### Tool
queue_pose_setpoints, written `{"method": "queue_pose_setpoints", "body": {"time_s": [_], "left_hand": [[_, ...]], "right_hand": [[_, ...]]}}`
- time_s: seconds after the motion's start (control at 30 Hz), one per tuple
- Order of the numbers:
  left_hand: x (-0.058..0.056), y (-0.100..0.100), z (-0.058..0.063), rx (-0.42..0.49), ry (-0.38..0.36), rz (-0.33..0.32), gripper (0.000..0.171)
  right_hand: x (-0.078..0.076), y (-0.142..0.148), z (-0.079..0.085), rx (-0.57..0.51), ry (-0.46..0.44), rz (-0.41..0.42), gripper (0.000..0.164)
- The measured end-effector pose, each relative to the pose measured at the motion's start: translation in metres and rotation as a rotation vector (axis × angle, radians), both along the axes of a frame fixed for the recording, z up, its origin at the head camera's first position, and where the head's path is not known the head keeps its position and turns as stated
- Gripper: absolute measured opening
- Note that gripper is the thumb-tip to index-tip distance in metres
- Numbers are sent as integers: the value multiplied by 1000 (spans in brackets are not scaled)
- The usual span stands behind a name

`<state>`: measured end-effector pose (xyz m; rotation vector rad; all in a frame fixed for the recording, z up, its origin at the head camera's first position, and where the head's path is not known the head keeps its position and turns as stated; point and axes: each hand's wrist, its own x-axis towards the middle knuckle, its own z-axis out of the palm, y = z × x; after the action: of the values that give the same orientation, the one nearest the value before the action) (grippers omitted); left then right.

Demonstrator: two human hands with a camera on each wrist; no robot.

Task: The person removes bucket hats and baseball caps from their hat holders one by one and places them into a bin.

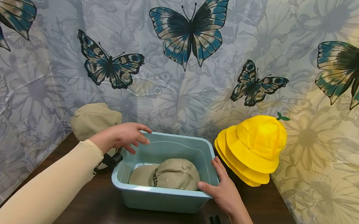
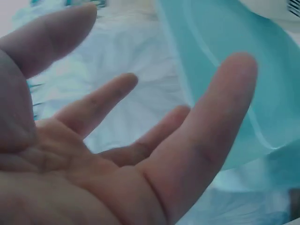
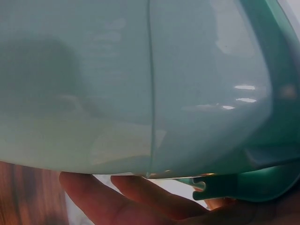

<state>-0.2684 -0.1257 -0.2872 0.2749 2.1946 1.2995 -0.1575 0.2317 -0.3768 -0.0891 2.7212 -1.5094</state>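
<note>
A light blue plastic basin (image 1: 162, 200) stands on the table in the head view. Inside it lies a beige baseball cap (image 1: 179, 174) with dark lettering, its brim towards the left. Over the basin's left rim hangs my left hand (image 1: 126, 136), fingers spread and holding nothing. In the left wrist view its fingers (image 2: 201, 140) overlap the basin wall (image 2: 276, 93). My right hand (image 1: 224, 188) grips the basin's right front corner, thumb over the rim. The right wrist view has its fingers (image 3: 108, 201) at the edge of the basin wall, partly hidden.
Behind my left hand, another beige cap (image 1: 90, 119) stands at the back left. Stacked yellow bucket hats (image 1: 254, 146), the top one with a green sprout, stand to the right of the basin. A butterfly-print cloth (image 1: 180, 91) hangs behind the dark wooden table (image 1: 98, 206).
</note>
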Motion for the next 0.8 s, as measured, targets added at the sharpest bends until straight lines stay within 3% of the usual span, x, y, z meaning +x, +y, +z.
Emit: {"method": "queue_pose_setpoints", "body": {"time_s": [0.23,0.43,0.63,0.73,0.8], "left_hand": [[35,-26,13,117,184,12,70],[67,-60,12,221,329,38,75],[94,-94,0,233,458,113,71],[102,-112,-16,238,490,147,68],[105,-125,-30,323,477,163,64]], "right_hand": [[0,0,-1,-4,10,2,101],[0,1,-1,-5,-3,0,101],[-1,1,-2,7,-2,2,100],[-1,1,-2,15,-4,2,101],[-1,1,-1,20,-7,1,101]]}}
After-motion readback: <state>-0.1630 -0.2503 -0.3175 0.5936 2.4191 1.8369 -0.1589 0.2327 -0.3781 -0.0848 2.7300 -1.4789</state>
